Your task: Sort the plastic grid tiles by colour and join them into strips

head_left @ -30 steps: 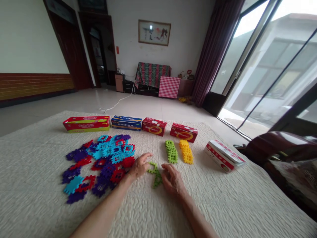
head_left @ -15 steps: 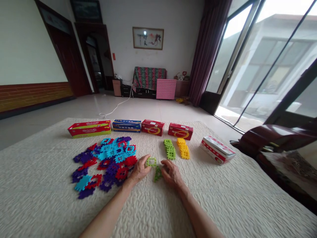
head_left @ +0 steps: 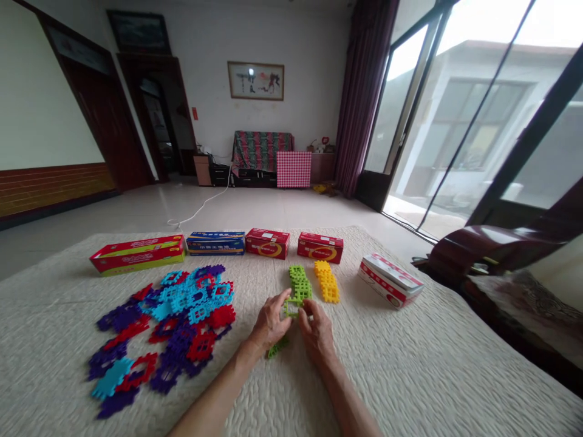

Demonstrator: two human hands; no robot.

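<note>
My left hand (head_left: 271, 321) and my right hand (head_left: 316, 331) meet over the cream quilted bedspread (head_left: 410, 376), with fingertips on both sides of a lime green waffle block (head_left: 291, 309). That block sits at the near end of a stacked lime green column (head_left: 299, 284), and I cannot tell if they are joined. Another lime green piece (head_left: 277, 348) lies on the quilt just below my hands, partly hidden by them. A yellow block column (head_left: 327, 282) lies to the right. A loose pile of blue, purple and red waffle blocks (head_left: 182, 321) spreads left of my left hand.
Along the far side of the quilt stand a long red-and-yellow box (head_left: 136, 255), a blue box (head_left: 215, 243) and several red boxes (head_left: 267, 243). An opened red-and-white box (head_left: 390, 280) sits at the right, near a dark red armrest (head_left: 483, 249).
My hands have closed in on the lime green square block and brought it up to the green column's near end. The other green piece now lies lower, under my hands. The view has swung left.
</note>
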